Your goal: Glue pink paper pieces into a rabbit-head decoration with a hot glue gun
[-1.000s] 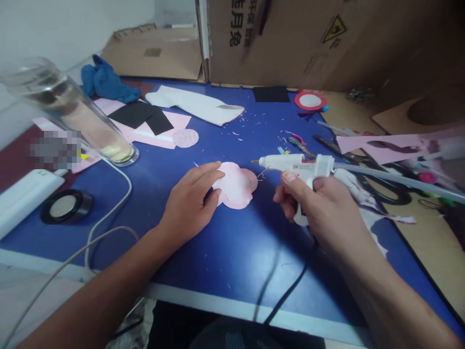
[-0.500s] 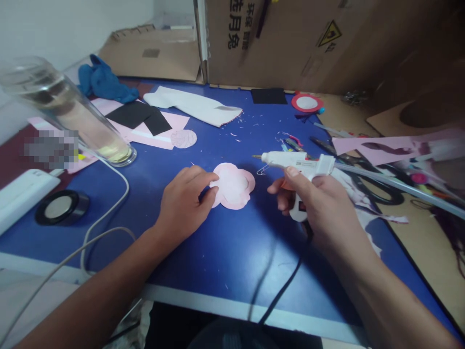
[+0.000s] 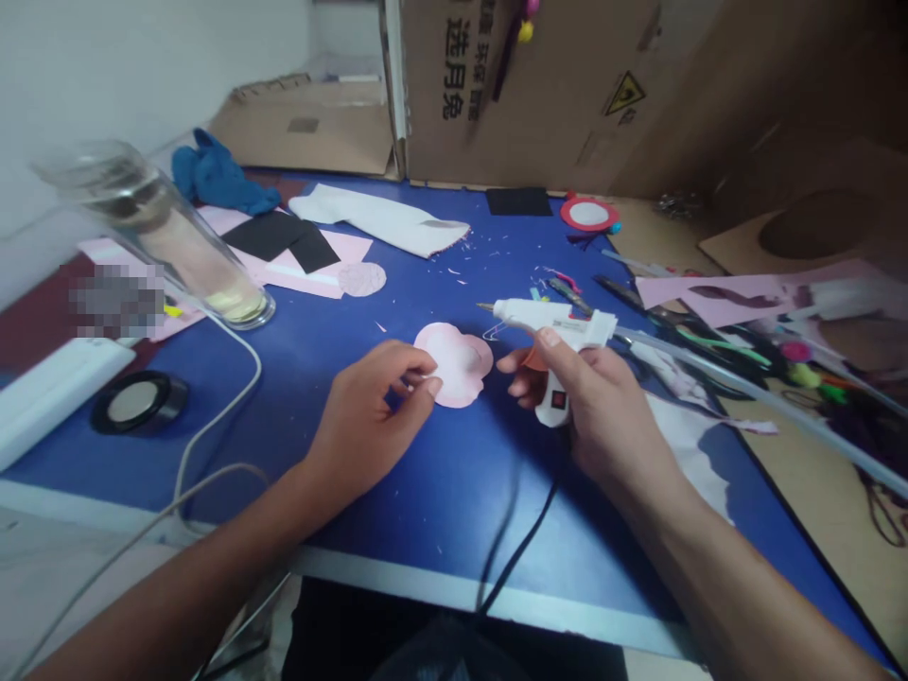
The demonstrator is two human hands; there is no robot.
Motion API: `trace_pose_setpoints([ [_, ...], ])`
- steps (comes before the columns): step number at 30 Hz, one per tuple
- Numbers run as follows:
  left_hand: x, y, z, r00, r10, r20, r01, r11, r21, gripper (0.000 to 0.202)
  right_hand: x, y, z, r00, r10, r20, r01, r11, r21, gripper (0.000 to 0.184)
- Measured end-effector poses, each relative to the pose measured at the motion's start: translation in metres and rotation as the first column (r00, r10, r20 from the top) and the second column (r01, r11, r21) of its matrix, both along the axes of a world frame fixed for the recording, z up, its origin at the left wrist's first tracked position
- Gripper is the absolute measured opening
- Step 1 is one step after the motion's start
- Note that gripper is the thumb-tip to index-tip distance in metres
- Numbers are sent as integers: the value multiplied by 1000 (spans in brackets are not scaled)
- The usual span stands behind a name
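A pink flower-shaped felt piece [image 3: 458,364] with a round padded middle lies on the blue table [image 3: 397,473]. My left hand [image 3: 369,416] pinches its left edge between thumb and curled fingers. My right hand [image 3: 588,397] grips a white hot glue gun [image 3: 553,326] by the handle, forefinger along the body. The gun's nozzle points left and hovers just above the flower's right edge. A clear glue stick [image 3: 766,397] juts from the gun's back to the right, and its black cord [image 3: 517,549] runs off the near table edge.
A tall glass [image 3: 170,246] leans at the left, with black tape [image 3: 138,402], a white box [image 3: 49,388] and a grey cable [image 3: 213,416] nearby. Pink, black and white fabric pieces [image 3: 319,251] lie behind. Scissors [image 3: 659,317] and scraps crowd the right. Cardboard boxes [image 3: 567,85] stand at the back.
My left hand went from lying flat on the flower to pinching its left edge. The right hand and glue gun shifted slightly left, closer to the flower.
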State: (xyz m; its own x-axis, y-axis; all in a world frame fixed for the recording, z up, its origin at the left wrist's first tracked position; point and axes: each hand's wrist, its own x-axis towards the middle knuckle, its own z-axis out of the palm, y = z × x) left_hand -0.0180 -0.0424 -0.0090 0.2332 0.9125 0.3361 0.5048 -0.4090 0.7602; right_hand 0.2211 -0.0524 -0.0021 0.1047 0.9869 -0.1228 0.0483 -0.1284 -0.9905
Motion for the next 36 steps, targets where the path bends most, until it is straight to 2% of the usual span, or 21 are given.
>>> trace_pose_setpoints([
  [1, 5, -6, 2, 999, -12, 42, 18, 991, -130, 8, -3, 0, -2, 1000, 1, -23, -1, 1000, -3, 55],
  [3, 16, -18, 6, 986, -49, 160, 105, 927, -361, 18, -9, -1, -6, 998, 8, -62, -8, 1000, 0, 55],
  [6, 31, -33, 8, 945, -75, 318, 231, 841, -489, 35, -21, -5, -8, 993, 38, -110, -41, 999, -26, 56],
  [8, 35, -40, 8, 925, -55, 376, 256, 822, -510, 36, -32, -8, -6, 990, 56, -127, -60, 998, -32, 59],
  [11, 36, -46, 9, 889, 14, 457, 253, 817, -518, 26, -51, -13, 1, 990, 84, -116, -79, 996, 48, 62],
  [17, 28, -53, 5, 856, 114, 505, 124, 902, -413, 25, -91, -17, 6, 993, 81, -81, -71, 990, 118, 59],
  [21, 14, -56, 1, 857, 166, 488, 56, 911, -408, 20, -108, -21, 12, 993, 111, 50, -118, 976, 181, 50],
  [24, -6, -56, 5, 877, 209, 433, -5, 905, -426, 23, -106, -31, 9, 966, 213, 148, -244, 941, 233, 39],
  [25, -14, -54, 8, 894, 203, 399, -14, 903, -429, 25, -101, -34, 5, 955, 255, 154, -286, 928, 239, 42],
  [27, -34, -50, 15, 931, 195, 310, -57, 913, -404, 29, -84, -41, -5, 951, 267, 156, -295, 935, 197, 56],
  [30, -63, -41, 28, 973, 205, 106, -158, 927, -340, 33, -46, -40, -19, 957, 199, 211, -233, 961, 148, 59],
  [32, -78, -34, 34, 976, 200, -85, -217, 934, -284, 34, -19, -29, -22, 942, 113, 317, -176, 969, 176, 56],
  [34, -90, -27, 39, 959, 160, -236, -221, 940, -260, 35, 1, -11, -21, 893, 12, 451, -119, 970, 211, 55],
  [36, -99, -19, 42, 928, 124, -351, -215, 948, -235, 34, 12, 11, -18, 823, -10, 568, -87, 986, 142, 55],
])
